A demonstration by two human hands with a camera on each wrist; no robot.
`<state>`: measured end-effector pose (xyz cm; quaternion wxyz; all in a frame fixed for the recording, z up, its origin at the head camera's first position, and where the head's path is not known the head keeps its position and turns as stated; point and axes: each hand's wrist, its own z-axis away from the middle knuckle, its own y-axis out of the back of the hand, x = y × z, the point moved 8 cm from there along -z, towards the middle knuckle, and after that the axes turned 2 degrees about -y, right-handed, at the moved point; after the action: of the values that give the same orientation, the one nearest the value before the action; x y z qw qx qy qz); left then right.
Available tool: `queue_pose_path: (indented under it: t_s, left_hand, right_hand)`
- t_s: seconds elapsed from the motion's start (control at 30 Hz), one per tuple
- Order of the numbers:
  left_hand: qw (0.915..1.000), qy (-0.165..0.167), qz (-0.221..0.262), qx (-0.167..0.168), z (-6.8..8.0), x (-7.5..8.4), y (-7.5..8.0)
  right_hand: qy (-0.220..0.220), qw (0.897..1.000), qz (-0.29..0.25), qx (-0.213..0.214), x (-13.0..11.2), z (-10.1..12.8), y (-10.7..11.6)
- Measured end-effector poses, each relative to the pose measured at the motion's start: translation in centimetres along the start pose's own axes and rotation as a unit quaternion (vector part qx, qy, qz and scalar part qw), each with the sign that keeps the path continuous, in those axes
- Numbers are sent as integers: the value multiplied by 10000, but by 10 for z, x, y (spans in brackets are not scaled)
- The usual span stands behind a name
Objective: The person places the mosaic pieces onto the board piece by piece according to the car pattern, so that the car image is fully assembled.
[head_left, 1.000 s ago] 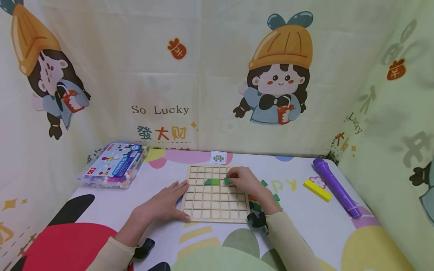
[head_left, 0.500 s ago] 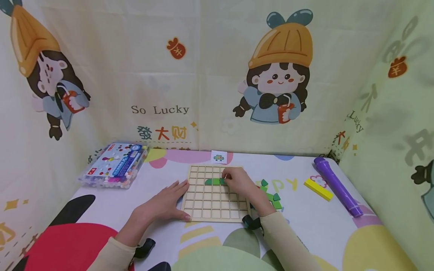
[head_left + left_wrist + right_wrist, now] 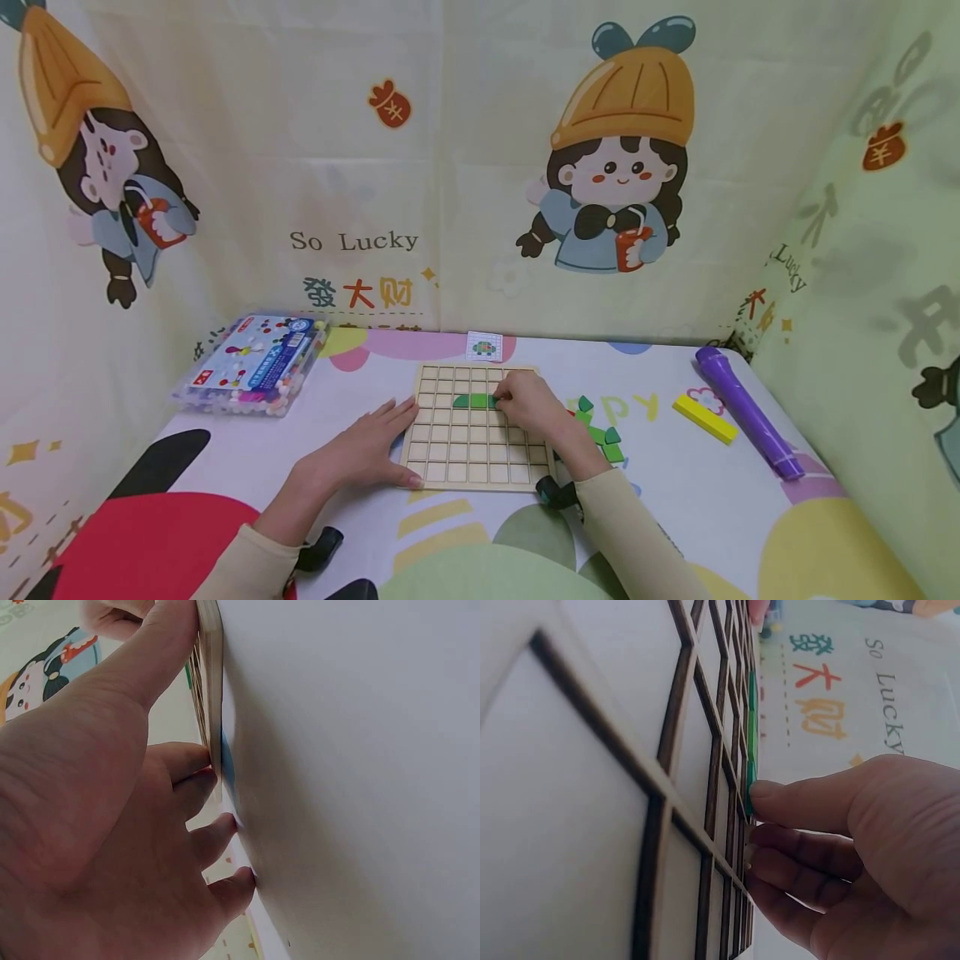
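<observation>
A wooden grid board [image 3: 457, 454] lies on the table in the head view. My left hand [image 3: 352, 450] rests along its left edge, fingers spread, thumb at the near left corner; in the left wrist view, the fingertips [image 3: 244, 879] meet the side of the board and the tabletop. My right hand [image 3: 534, 406] pinches a dark green tile [image 3: 751, 787] in an upper row of cells, with the thumb [image 3: 769, 796] against it and the other fingers curled behind. To its left are a light green square tile [image 3: 478, 401] and a dark green rounded tile [image 3: 461, 402].
Loose green tiles [image 3: 612, 452] lie right of the board, partly behind my right forearm. A small pattern card [image 3: 483, 347] is behind the board. A clear case of beads [image 3: 255, 367] stands left; a yellow block [image 3: 705, 419] and purple microphone-shaped stick [image 3: 750, 417] lie right.
My right hand has moved a little left with the dark green tile, which now sits beside the light green one. The left hand has stayed on the board's edge.
</observation>
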<state>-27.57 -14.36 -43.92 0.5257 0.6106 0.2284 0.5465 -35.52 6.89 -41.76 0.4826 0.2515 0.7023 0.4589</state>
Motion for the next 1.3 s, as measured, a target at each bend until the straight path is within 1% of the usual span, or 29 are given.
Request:
queue_pose_path:
  t_s: [0.27,0.43,0.53,0.67,0.8,0.97,1.1,1.3]
  left_hand:
    - [10000,-5,27,5,-1,0,0]
    - [10000,-23,10,-10,1,1,0]
    - [10000,-15,6,-27,2,1,0]
    - [10000,-29,-9,-48,3,1,-1]
    - [10000,-11,0,-50,2,0,-1]
    - [10000,-72,-23,-15,1,-1,0]
    - [9999,-95,-37,-12,1,0,0]
    - [9999,-108,-40,-30,1,0,-1]
  right_hand:
    - [-94,9999,-135,-50,4,1,5]
    - [-123,9983,-508,-261,6,3,10]
    - [-229,9966,-676,-422,11,4,12]
    - [-461,9947,-762,-520,20,5,14]
    - [-548,9928,-939,-508,27,8,21]
    - [-713,9902,-1117,-451,38,12,34]
    - [-876,9890,-1105,-437,49,13,38]
    - [-1036,9891,-907,-519,62,17,42]
